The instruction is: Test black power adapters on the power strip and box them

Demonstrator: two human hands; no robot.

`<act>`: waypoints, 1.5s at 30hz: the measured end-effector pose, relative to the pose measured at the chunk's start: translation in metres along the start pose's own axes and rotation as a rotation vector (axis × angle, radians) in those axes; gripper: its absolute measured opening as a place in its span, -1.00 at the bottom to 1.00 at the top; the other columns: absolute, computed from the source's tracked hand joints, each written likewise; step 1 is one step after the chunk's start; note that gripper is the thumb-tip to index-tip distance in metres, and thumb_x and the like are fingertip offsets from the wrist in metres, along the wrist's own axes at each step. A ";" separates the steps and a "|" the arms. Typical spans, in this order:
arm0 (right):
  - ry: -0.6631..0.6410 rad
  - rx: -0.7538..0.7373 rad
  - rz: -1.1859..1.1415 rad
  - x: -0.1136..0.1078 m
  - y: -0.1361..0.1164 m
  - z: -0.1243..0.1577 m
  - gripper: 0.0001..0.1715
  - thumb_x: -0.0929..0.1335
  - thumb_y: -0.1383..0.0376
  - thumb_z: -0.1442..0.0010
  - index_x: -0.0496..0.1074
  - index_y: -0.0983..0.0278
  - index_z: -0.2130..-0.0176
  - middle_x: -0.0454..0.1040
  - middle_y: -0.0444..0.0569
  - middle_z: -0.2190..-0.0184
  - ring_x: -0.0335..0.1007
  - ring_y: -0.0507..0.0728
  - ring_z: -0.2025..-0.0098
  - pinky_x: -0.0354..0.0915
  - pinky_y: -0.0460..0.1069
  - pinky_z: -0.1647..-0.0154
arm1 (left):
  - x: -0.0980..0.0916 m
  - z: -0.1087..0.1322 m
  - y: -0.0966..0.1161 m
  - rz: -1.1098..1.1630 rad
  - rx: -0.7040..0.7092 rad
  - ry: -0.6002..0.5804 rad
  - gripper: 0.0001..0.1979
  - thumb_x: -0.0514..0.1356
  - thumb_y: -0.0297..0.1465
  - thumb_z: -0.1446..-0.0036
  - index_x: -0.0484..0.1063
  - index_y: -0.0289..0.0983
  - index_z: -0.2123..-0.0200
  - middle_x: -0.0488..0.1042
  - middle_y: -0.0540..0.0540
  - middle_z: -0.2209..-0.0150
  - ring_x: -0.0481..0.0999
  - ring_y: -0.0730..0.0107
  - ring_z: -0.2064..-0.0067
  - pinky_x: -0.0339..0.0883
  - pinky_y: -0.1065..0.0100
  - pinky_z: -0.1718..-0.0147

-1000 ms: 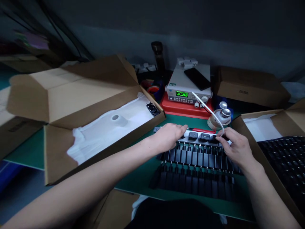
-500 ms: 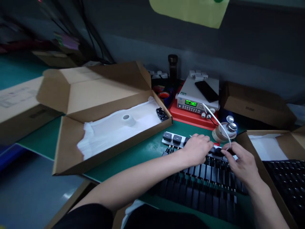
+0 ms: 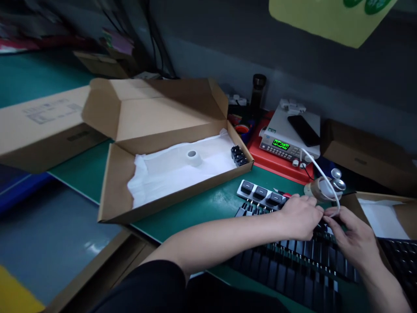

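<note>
My left hand [image 3: 299, 216] lies at the right end of a white strip [image 3: 239, 188] carrying several black square-topped plug units, its fingers curled over something dark that they partly hide. Close beside it, my right hand [image 3: 353, 237] pinches a white cable [image 3: 321, 170] that arcs down from behind the bench instrument. Below both hands, rows of black power adapters [image 3: 293, 256] with metal prongs lie on the green mat [image 3: 208, 213]. My forearms hide part of the strip and the nearest adapters.
To the left, an open cardboard box [image 3: 176, 195] lined with white cloth holds a tape roll and small black plugs. Behind stand a bench instrument [image 3: 280, 148] on a red tray, a phone, and a dark bottle. Another box with black items sits right.
My view has swung left, so everything sits further right. Both hands have shifted right along the strip, uncovering more black units, and my right hand now sits lower on the cable.
</note>
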State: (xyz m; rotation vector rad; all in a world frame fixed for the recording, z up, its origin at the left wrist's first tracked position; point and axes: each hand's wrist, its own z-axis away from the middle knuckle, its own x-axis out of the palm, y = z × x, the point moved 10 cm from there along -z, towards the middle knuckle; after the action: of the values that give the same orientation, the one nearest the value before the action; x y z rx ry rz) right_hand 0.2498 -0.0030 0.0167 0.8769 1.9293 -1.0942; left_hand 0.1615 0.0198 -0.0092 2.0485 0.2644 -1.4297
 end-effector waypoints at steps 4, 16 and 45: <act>0.011 -0.043 0.062 0.000 -0.007 0.000 -0.92 0.33 0.22 -0.34 0.43 0.15 0.17 0.53 -0.09 0.24 0.54 0.14 0.23 0.42 0.02 0.23 | -0.001 0.001 0.000 0.065 0.023 -0.026 -0.66 0.32 -0.34 -0.01 0.44 -0.36 0.14 0.53 -0.23 0.14 0.53 0.09 0.13 0.35 0.09 0.22; 0.008 -0.056 0.116 0.001 -0.012 0.000 -0.91 0.31 0.25 -0.36 0.40 0.16 0.13 0.53 -0.04 0.22 0.55 0.15 0.23 0.43 0.02 0.26 | -0.001 0.001 0.002 0.038 0.026 0.020 -0.70 0.29 -0.35 -0.01 0.43 -0.37 0.18 0.56 -0.21 0.19 0.57 0.07 0.18 0.36 0.05 0.27; -0.278 -0.120 -0.379 0.115 -0.158 -0.136 -0.92 0.38 0.30 -0.26 0.47 0.25 0.31 0.53 -0.09 0.38 0.44 0.08 0.35 0.34 -0.02 0.26 | -0.069 0.143 -0.028 0.669 -0.050 0.067 -0.42 0.36 -0.23 0.13 0.43 -0.28 0.00 0.58 -0.12 0.18 0.55 0.16 0.19 0.47 0.20 0.13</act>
State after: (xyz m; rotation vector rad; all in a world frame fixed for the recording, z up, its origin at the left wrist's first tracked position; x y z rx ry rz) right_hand 0.0262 0.0776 0.0299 0.2781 1.9420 -1.2273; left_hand 0.0095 -0.0296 0.0112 1.8856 -0.3325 -0.9280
